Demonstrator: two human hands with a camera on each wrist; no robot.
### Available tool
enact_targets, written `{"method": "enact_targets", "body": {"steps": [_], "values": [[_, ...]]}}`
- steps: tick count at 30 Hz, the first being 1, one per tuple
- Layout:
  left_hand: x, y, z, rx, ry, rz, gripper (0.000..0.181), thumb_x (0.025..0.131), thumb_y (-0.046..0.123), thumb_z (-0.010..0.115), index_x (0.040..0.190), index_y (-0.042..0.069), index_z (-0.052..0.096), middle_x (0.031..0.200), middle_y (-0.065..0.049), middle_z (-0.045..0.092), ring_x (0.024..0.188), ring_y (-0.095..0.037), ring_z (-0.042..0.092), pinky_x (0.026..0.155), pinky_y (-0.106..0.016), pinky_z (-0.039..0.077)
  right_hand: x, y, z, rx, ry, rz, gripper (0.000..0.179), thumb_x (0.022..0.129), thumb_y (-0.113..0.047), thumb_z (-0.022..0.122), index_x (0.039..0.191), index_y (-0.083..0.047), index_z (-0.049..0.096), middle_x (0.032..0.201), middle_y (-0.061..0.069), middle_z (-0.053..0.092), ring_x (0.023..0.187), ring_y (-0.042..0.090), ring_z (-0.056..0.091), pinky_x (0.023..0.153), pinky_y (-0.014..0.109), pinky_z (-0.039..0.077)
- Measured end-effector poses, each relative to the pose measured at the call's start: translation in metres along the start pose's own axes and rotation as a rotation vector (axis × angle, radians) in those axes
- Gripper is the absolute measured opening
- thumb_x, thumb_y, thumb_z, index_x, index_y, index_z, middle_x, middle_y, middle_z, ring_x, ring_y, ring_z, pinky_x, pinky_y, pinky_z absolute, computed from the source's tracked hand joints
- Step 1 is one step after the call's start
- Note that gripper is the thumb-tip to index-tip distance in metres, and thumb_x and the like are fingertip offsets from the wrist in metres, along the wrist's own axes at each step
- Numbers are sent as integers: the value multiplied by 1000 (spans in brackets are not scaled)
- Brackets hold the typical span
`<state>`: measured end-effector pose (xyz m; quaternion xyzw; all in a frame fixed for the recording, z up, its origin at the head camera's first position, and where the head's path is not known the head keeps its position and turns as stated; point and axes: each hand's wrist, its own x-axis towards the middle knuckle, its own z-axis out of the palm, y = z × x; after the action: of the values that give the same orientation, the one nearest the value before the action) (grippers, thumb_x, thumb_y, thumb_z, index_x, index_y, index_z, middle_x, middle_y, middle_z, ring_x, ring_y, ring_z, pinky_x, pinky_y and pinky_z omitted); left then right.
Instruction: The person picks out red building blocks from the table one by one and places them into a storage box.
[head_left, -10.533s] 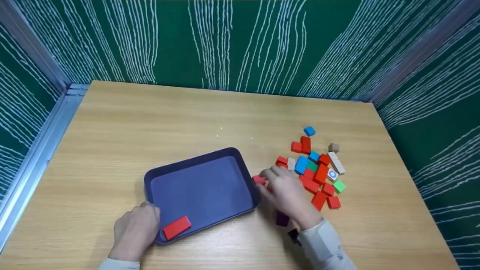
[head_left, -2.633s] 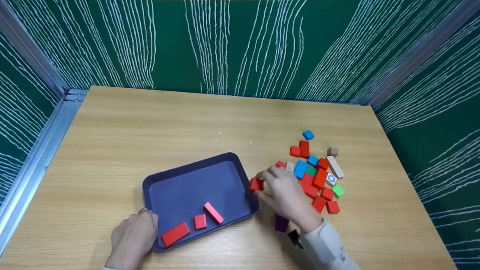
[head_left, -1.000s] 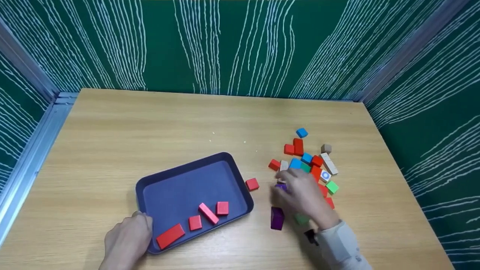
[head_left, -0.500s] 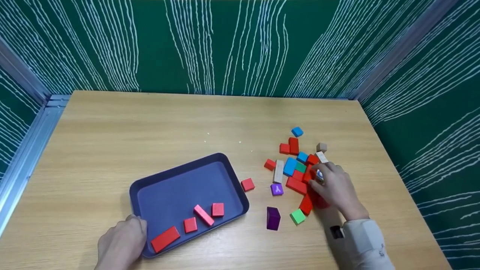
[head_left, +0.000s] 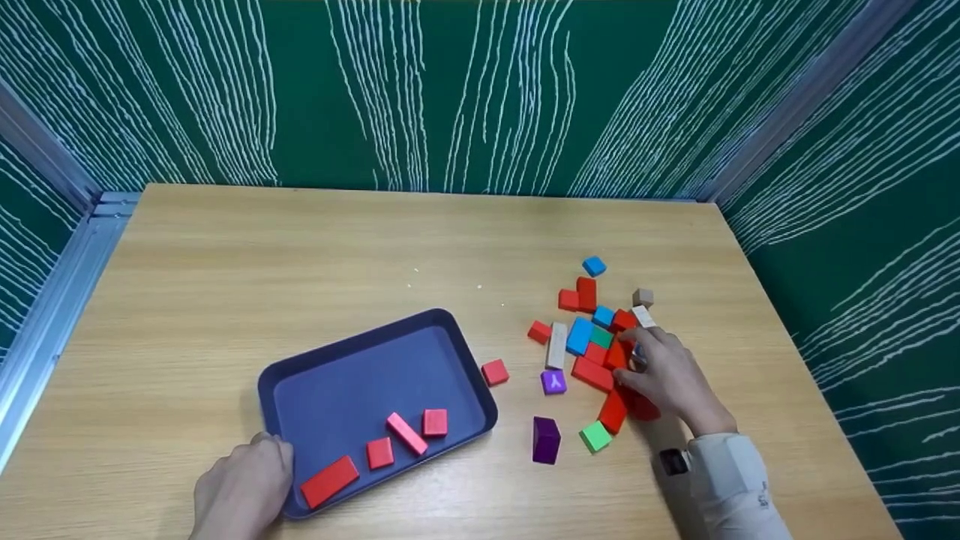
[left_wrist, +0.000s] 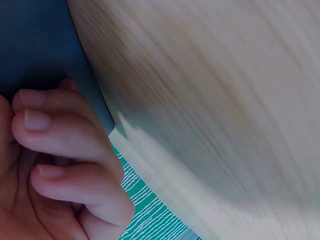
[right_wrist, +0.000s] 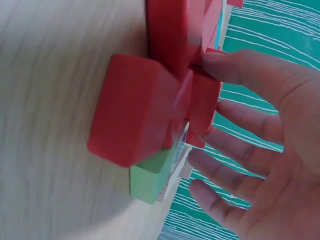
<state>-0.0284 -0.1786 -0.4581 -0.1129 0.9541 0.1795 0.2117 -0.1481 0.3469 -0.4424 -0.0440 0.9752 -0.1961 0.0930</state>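
My left hand (head_left: 246, 484) grips the near-left corner of a dark blue tray (head_left: 266, 390); in the left wrist view its fingers (left_wrist: 65, 135) curl beside the tray wall (left_wrist: 42, 45). Inside the tray lie several red and pink-red wooden blocks (head_left: 330, 481). My right hand (head_left: 670, 379) is at the right side of a pile of coloured blocks. Its thumb and fingertips stand on either side of a red block (head_left: 617, 354), pinching it among the others. In the right wrist view the thumb touches that red block (right_wrist: 205, 97), with a light green block (right_wrist: 150, 175) below.
A red block (head_left: 494, 372) lies against the tray's right side. Before the pile are a purple cube with a letter (head_left: 553, 382), a dark purple block (head_left: 546, 440) and a green cube (head_left: 595, 436). Blue (head_left: 594, 265) and grey cubes (head_left: 643, 297) lie at its back. Green patterned walls enclose the table.
Pink-red blocks have joined the first red one in the tray. My right hand has gone from the tray's edge to the pile's right side; the green cube now lies in front. Left hand still holds the tray.
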Motion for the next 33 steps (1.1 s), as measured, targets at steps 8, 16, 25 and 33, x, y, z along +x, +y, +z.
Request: {"method": "enact_targets", "body": {"steps": [8,16,25,33], "values": [[-2,0,-2,0,-2,6,44,103,26,32,98,-10,56,84,-23,61,73,-35,61,62,-54,47,-5,-15,-7,7,50,-8,58,82,-15,83,133,-10,57,138,22,44,117,40,43,81,55,54],[-3,1,-2,-10,0,-4,41,103,25,32,92,-6,56,81,-19,60,70,-32,60,61,-52,46,-10,-55,-2,-21,167,-229,55,78,-16,87,126,-7,62,126,13,54,113,34,49,88,52,49],[-2,0,-2,-3,-8,-14,39,103,24,31,92,-4,55,83,-19,61,71,-32,60,62,-53,47,-14,-119,28,2,135,-468,54,75,-24,89,123,-16,64,124,-1,58,112,18,51,89,40,48],[-1,1,0,-8,11,-6,38,103,24,34,94,-5,56,89,-23,63,75,-36,62,62,-54,47,-16,-156,50,38,35,-589,46,79,-33,85,119,-22,65,124,-5,58,114,16,49,95,43,41]]}}
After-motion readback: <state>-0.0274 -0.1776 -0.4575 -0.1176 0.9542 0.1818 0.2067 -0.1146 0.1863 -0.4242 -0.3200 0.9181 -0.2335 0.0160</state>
